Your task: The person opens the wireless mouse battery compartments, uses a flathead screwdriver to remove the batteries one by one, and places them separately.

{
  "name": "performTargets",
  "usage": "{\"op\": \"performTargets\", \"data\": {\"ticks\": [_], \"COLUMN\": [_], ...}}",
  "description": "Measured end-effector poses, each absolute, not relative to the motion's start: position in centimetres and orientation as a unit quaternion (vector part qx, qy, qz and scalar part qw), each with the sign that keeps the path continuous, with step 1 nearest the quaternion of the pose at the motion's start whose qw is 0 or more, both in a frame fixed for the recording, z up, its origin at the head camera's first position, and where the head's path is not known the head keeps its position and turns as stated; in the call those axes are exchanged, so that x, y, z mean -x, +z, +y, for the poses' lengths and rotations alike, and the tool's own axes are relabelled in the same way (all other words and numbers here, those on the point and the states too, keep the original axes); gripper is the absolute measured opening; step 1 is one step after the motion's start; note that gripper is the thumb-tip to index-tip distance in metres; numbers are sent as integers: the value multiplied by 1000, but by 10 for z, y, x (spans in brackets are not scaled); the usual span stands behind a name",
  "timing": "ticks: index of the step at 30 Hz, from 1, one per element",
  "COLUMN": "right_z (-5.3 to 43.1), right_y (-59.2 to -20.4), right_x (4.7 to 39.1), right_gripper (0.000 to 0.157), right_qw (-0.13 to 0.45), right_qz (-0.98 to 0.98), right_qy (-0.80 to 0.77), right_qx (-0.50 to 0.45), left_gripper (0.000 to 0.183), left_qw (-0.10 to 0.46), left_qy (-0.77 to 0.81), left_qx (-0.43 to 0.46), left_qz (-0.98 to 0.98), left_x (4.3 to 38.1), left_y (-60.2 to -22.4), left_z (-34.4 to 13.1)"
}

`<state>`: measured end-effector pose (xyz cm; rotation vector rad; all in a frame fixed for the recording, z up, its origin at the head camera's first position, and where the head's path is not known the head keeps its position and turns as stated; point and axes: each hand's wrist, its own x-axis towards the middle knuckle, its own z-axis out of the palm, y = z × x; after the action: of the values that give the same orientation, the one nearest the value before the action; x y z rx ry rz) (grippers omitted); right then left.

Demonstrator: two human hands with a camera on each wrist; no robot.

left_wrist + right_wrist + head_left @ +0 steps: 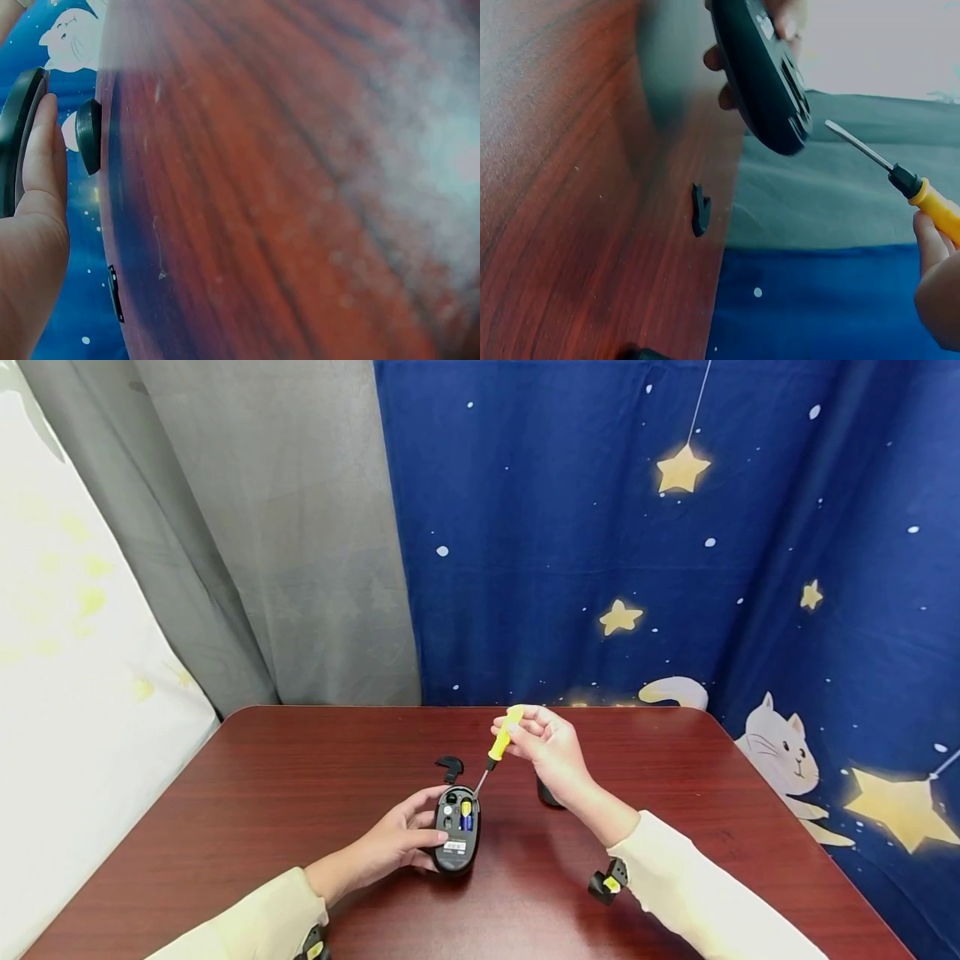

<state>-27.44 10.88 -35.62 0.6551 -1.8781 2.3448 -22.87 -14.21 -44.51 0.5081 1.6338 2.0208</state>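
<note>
My left hand (401, 835) grips a black computer mouse (455, 852), its underside facing up and its battery compartment uncovered. A blue and yellow battery (467, 816) lies inside. In the right wrist view the mouse (757, 82) is held above the table. My right hand (551, 752) pinches the yellow handle of a screwdriver (504, 735), its shaft slanting down toward the mouse. The flat screwdriver tip overlaps the compartment's edge in the head view, while the right wrist view shows a gap between it and the mouse. Behind the mouse lies a small black battery cover (451, 767).
Another rounded black object (551, 793) sits on the table, partly hidden behind my right wrist; the left wrist view shows its domed side (88, 139). The reddish-brown table (300, 777) ends at grey and blue star-patterned curtains (562, 527).
</note>
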Motion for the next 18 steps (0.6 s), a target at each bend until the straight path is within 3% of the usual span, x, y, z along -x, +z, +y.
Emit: {"op": "performTargets", "data": {"ticks": [18], "right_z": [93], "right_y": [-360], "right_x": [256], "right_gripper": [21], "right_qw": [82], "right_qz": [-664], "right_qy": [651], "right_qx": [-357], "left_gripper": [69], "left_qw": [240], "left_qy": [743], "left_qx": [-195], "left_qz": [593], "left_x": [229], "left_y": [-444], "left_z": [-142]}}
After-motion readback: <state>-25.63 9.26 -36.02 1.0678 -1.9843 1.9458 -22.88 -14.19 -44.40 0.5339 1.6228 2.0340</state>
